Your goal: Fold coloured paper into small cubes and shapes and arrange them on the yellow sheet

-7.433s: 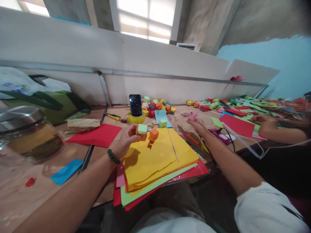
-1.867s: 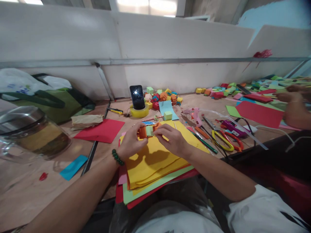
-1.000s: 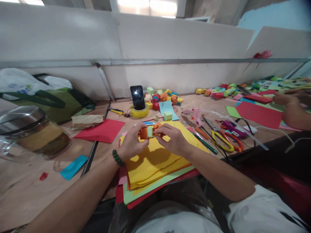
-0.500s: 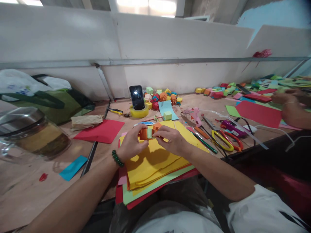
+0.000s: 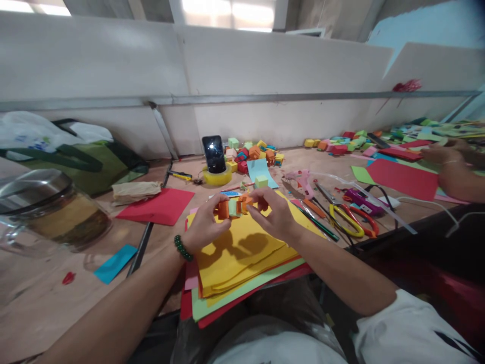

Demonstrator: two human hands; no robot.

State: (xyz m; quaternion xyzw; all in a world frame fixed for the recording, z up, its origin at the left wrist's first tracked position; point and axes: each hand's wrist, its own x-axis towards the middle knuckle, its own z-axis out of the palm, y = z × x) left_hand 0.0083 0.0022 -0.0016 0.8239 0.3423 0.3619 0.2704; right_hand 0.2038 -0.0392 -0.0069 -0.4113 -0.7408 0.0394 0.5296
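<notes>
Between my two hands is a small folded paper piece (image 5: pixel 234 208), orange with a pale green part in the middle. My left hand (image 5: pixel 206 222) pinches its left end between thumb and fingers; a green bead bracelet circles that wrist. At its right end, the fingertips of my right hand (image 5: pixel 273 215) close on an orange flap. Both hands are above a stack of yellow paper sheets (image 5: pixel 227 268), with green and red sheets under it. Just beyond them, a pale green paper cube (image 5: pixel 261 181) sits on a light blue sheet (image 5: pixel 261 169).
A phone (image 5: pixel 214 154) leans in a yellow tape roll (image 5: pixel 217 176), beside a pile of coloured paper cubes (image 5: pixel 254 151). On the right lie a pink glue gun (image 5: pixel 303 182), scissors (image 5: pixel 346 220) and a purple device (image 5: pixel 364 201). A glass jug (image 5: pixel 56 217) stands left. Another person's hands (image 5: pixel 452 162) work far right.
My right hand has turned and lifted slightly, its fingers shifting right along the orange flap, showing more of the paper piece. My left hand stays almost still.
</notes>
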